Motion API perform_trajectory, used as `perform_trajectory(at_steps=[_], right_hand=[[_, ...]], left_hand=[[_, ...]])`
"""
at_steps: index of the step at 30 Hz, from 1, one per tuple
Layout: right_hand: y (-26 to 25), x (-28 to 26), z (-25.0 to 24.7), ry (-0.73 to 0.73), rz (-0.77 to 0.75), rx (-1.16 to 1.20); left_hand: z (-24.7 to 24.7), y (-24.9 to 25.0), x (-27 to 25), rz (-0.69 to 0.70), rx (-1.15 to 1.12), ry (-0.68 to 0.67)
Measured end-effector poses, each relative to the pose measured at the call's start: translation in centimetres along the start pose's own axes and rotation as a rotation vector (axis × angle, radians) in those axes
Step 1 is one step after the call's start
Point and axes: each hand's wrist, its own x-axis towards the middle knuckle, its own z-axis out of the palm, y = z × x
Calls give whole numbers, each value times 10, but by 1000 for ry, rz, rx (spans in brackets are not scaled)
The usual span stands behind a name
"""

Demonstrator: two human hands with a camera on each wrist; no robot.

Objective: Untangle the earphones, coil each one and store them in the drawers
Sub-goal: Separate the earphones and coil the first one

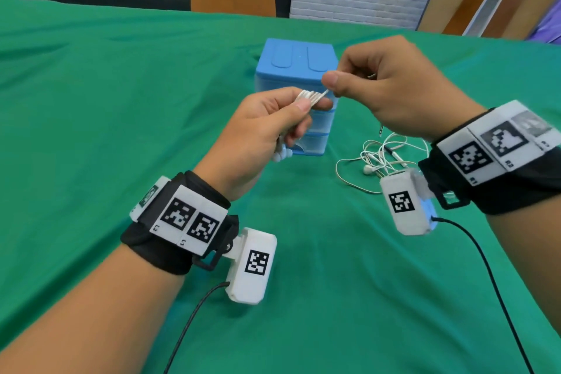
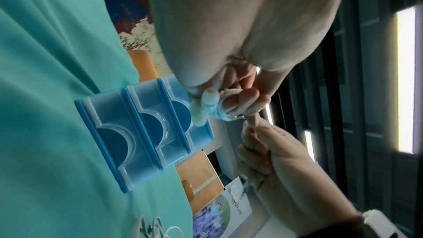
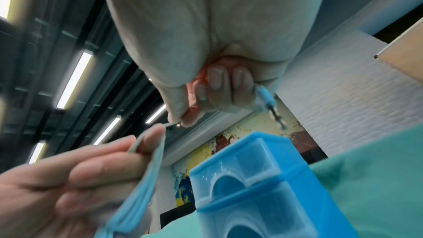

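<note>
Head view: left hand (image 1: 258,127) pinches the coiled white earphone cable (image 1: 309,96); right hand (image 1: 391,91) pinches its tail end. Risk: slackened pinch lets loops spring apart.

I saw white earphones (image 1: 379,158) on my green cloth (image 1: 121,100), and the drawer unit (image 1: 296,70) was blue with clear pale fronts. My wristbands (image 1: 170,240) were black, carrying white blocks with black-and-white square codes
</note>
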Motion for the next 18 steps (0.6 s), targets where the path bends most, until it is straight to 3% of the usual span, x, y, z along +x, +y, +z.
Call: perform_trajectory(at_steps=[7,15,18], right_hand=[[15,-7,27,122,17,94],[2,-22,63,17,-43,372],[0,-27,71,42,-10,506]], left_hand=[[-4,4,-1,-66,-98,64],[-1,1,0,-112,-395,127],[0,-1,0,-122,-489,120]])
